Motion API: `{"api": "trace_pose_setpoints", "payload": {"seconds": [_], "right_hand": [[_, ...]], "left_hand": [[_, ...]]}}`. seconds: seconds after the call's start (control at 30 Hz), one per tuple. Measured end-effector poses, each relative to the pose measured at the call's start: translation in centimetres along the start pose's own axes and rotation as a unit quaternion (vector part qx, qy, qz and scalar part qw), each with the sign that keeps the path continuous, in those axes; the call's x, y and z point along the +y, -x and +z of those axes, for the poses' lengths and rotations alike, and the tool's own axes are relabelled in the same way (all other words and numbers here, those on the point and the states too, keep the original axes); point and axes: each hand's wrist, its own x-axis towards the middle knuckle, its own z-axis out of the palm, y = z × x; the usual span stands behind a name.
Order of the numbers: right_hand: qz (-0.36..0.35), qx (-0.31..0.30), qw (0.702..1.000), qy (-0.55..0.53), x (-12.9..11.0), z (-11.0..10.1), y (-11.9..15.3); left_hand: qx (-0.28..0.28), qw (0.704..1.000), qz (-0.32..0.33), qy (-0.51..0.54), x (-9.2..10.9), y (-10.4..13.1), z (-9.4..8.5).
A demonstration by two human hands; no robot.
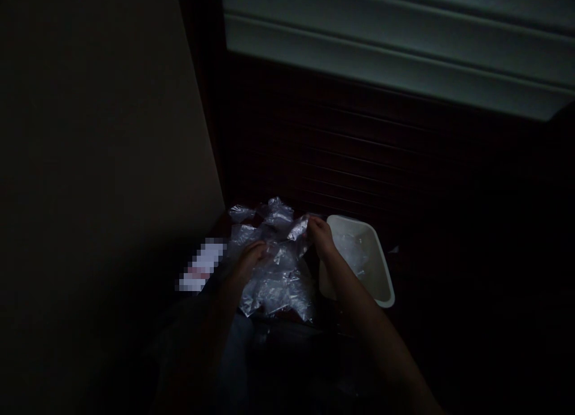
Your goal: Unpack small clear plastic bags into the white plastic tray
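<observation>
Several clear plastic bags (274,292) lie in a loose, overlapping pile in the dim light. My right hand (320,234) is closed on a shiny plastic bag (299,228) at the pile's right side, near the tub's rim. At the left of the pile, my left hand (252,256) reaches over the bags, its fingers bent and close to the plastic. Whether it grips any of it is too dark to tell. A white tub (387,283) stands right of the pile, with some clear plastic inside, partly hidden by my right forearm.
Left of the pile lies a pale, blurred-out item (202,265). A plain wall (112,133) rises on the left. Behind the pile is a dark slatted surface (350,157), below pale horizontal panels (381,61). My legs are faintly visible at the bottom.
</observation>
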Motion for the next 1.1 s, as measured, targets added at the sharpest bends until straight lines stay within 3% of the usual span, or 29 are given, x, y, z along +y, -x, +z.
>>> {"api": "trace_pose_setpoints", "payload": {"seconds": [0.1,0.27,0.43,0.57,0.77,0.93,1.1], "right_hand": [[-0.008,0.01,0.999,0.037,-0.1,0.0,0.1],[-0.013,-0.006,0.999,0.051,0.1,0.0,0.1],[0.0,-0.029,0.996,0.081,-0.3,0.3,0.5],[0.008,-0.055,0.992,0.11,-1.0,0.9,1.1],[0.017,-0.089,0.99,0.105,-1.1,1.0,1.3],[0.025,-0.101,0.99,0.091,-0.5,0.9,1.0],[0.029,-0.111,0.99,0.081,-0.4,0.9,0.9]], "left_hand": [[-0.026,0.998,-0.021,0.062,0.4,0.0,-0.1],[-0.074,0.989,0.126,-0.032,1.0,1.0,0.6],[-0.035,0.943,0.244,-0.222,0.6,2.1,2.1],[-0.006,0.925,0.273,-0.265,0.6,2.2,2.8],[0.013,0.95,0.242,-0.195,1.2,1.9,2.8],[0.036,0.992,0.122,-0.02,1.7,1.3,2.5],[0.006,0.994,0.0,0.112,2.9,1.0,2.0]]}}
